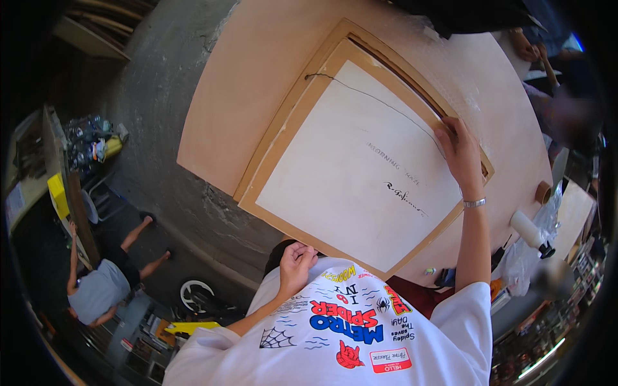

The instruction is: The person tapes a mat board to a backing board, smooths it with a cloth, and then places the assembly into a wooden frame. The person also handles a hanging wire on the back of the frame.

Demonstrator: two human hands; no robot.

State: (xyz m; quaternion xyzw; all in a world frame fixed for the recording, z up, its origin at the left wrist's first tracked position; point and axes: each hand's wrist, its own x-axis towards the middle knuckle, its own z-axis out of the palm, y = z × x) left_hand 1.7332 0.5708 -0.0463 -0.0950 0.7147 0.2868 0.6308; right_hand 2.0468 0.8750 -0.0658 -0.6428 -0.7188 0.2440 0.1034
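Note:
A wooden picture frame (288, 116) lies back side up, its near part reaching past the table's edge toward my body. Set into it is a white backing panel (322, 174) with a brown border and handwriting. A thin hanging wire (380, 101) runs across the panel from the left side toward my right hand. My right hand (458, 149) is closed around the right side of the frame, thumb on the panel and fingers over the edge. At the near edge, my left hand (297, 265) is closed with fingers curled; what its fingertips pinch is hidden.
The frame rests on a pale brown tabletop (222, 128) with a curved edge. A white bottle (526, 228), a brown tape roll (543, 192) and clear plastic wrap (524, 260) are at right. Another person (106, 289) is at left; another person's hands (528, 50) show at upper right.

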